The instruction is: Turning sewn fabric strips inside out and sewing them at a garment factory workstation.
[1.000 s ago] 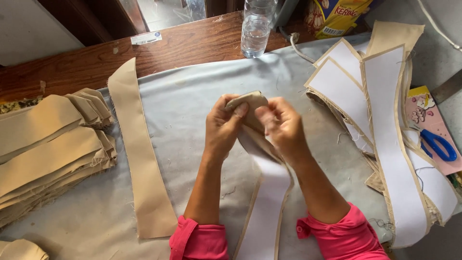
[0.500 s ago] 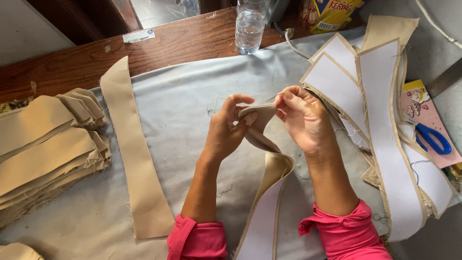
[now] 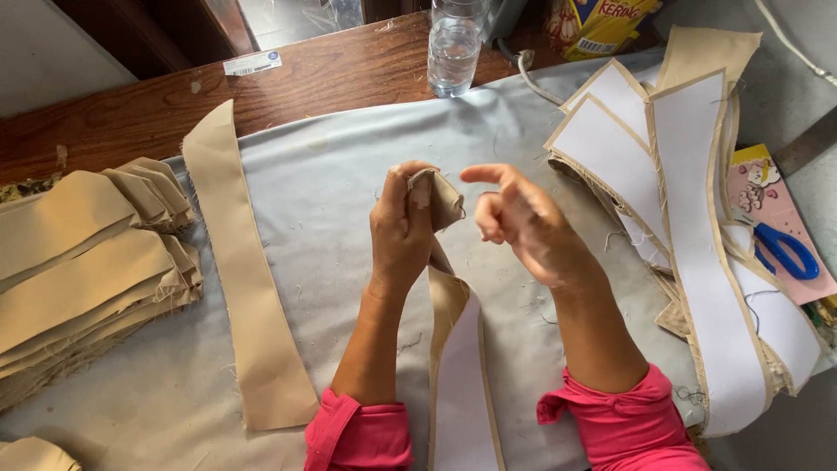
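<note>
My left hand (image 3: 403,228) pinches the folded top end of a long beige fabric band (image 3: 458,366) with a white lining, which hangs down toward me between my forearms. Just right of that end, my right hand (image 3: 516,220) hovers with the index finger stretched out and the other fingers curled, holding nothing. Both sleeves are pink. A single beige strip (image 3: 240,270) lies flat on the grey cloth (image 3: 323,201) to the left of my left arm.
A stack of folded beige pieces (image 3: 83,270) sits at the left. A pile of white-lined bands (image 3: 689,218) lies at the right, with blue scissors (image 3: 785,249) on a pink card beyond it. A clear water bottle (image 3: 453,44) stands on the wooden table edge (image 3: 331,74).
My right hand has let go of the band's end and moved a little right with its finger out. My left hand now holds the folded end alone, raised slightly.
</note>
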